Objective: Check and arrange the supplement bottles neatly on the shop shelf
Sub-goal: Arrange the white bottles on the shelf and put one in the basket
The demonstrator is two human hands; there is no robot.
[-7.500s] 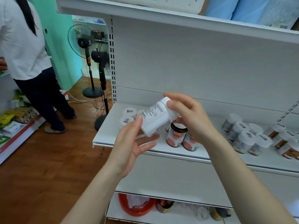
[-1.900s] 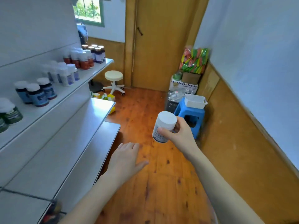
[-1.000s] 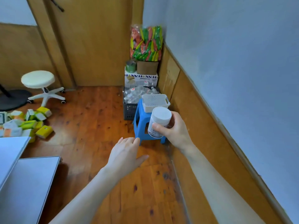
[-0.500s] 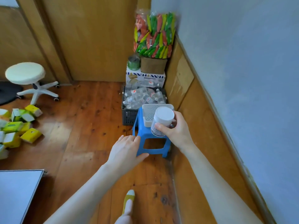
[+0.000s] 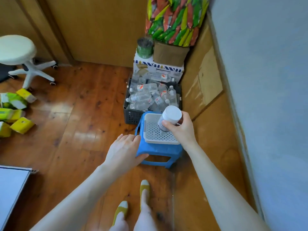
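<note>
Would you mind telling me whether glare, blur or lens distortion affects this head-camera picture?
Head view: bright glare patches lie on the wooden floor left of the blue stool; head view: the wide lens bows the lower edge of the wall; head view: the label on the bottle in the right hand is too soft to read.

The supplement bottle [image 5: 169, 119] is a small white plastic one with a round, flat white screw lid closed on top and a printed label of dark text round its body; a patch of dark reddish-brown shows on its far side, though what that patch is cannot be told. It is off any surface, pinched by the right hand [image 5: 181, 130] with the thumb on its near side. It hangs tilted, lid uppermost, above the right part of the white basket [image 5: 144, 129], its base low towards the perforated bottom.
</note>
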